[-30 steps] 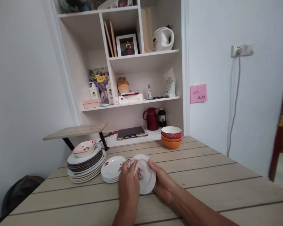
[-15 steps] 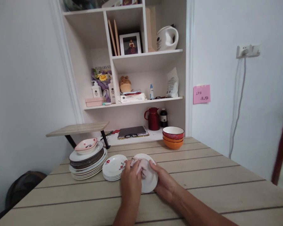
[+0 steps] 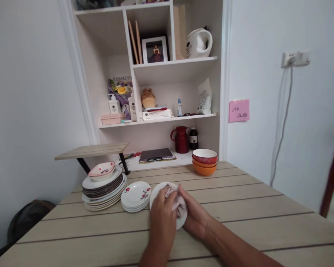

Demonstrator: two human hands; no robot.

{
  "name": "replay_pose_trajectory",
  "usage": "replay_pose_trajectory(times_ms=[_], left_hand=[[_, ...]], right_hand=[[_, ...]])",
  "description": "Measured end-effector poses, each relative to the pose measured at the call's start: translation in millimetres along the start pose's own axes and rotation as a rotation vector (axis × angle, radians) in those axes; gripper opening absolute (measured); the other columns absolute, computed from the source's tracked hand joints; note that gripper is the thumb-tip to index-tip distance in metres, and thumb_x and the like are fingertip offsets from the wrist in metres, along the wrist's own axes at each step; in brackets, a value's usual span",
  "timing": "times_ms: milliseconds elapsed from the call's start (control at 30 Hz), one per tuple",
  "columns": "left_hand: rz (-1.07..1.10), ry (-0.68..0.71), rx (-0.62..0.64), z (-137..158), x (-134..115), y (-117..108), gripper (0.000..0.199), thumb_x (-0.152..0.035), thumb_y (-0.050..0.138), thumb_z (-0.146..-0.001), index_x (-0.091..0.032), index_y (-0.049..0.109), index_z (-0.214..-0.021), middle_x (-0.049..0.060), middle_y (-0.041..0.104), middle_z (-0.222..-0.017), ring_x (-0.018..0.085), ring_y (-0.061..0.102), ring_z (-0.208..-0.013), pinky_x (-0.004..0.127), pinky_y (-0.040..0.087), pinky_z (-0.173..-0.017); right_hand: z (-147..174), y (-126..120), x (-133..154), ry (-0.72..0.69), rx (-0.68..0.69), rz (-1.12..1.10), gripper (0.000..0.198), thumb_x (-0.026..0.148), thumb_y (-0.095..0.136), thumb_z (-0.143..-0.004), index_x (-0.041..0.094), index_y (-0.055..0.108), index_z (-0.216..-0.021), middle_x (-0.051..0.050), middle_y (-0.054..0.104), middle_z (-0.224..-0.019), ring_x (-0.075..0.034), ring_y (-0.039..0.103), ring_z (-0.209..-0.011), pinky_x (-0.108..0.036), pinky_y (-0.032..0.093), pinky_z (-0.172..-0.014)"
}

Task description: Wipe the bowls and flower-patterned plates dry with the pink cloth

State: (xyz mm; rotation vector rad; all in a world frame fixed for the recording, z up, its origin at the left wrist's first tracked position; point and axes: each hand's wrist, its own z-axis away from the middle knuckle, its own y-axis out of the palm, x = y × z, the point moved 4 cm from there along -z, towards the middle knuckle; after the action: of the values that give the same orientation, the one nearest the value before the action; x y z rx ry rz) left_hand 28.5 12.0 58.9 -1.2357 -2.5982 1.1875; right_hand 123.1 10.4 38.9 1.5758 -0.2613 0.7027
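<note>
A small white plate is held up over the table by my right hand, its thumb at the rim and its other fingers hidden behind. My left hand is closed on a pale pinkish cloth and presses it against the plate's face. Left of the plate sits a short stack of small white plates with red flowers. Farther left stands a taller stack of mixed plates, topped by pink-rimmed dishes.
Several stacked bowls, red over orange, stand at the table's back right. A small raised wooden shelf is behind the tall stack. A red jug, dark bottle and laptop occupy the alcove behind the slatted table.
My left hand has moved right across the plate with the cloth, uncovering more of the plate's left rim. My right hand keeps its hold, almost in place.
</note>
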Motion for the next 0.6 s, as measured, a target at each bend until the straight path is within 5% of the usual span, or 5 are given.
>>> replay_pose_trajectory(times_ms=[233, 433, 600], left_hand=[[-0.219, -0.165, -0.114, -6, 23, -14, 0.035, -0.014, 0.059, -0.087, -0.025, 0.068, -0.119, 0.010, 0.063, -0.118, 0.027, 0.060, -0.106, 0.043, 0.047, -0.092], [-0.268, -0.239, -0.014, -5, 23, -14, 0.033, -0.016, 0.057, -0.089, -0.025, 0.068, -0.119, 0.010, 0.062, -0.120, 0.026, 0.060, -0.106, 0.041, 0.045, -0.092], [-0.119, -0.117, 0.087, 0, 6, 0, 0.038, -0.009, 0.056, -0.085, -0.025, 0.068, -0.118, 0.009, 0.061, -0.121, 0.025, 0.059, -0.110, 0.039, 0.047, -0.093]], right_hand=[[4, 16, -16, -0.066, 0.084, 0.078, 0.045, 0.044, 0.070, -0.085, 0.014, 0.068, -0.118, -0.011, 0.074, -0.116, -0.024, 0.065, -0.113, -0.035, 0.043, -0.104], [0, 0, 5, -0.178, -0.061, 0.044, 0.048, 0.046, 0.071, -0.082, 0.015, 0.065, -0.118, -0.012, 0.077, -0.105, -0.026, 0.071, -0.093, -0.041, 0.050, -0.091], [0, -10, 22, -0.196, -0.092, -0.021, 0.043, 0.047, 0.067, -0.085, 0.017, 0.064, -0.115, -0.009, 0.078, -0.096, -0.023, 0.071, -0.081, -0.036, 0.053, -0.077]])
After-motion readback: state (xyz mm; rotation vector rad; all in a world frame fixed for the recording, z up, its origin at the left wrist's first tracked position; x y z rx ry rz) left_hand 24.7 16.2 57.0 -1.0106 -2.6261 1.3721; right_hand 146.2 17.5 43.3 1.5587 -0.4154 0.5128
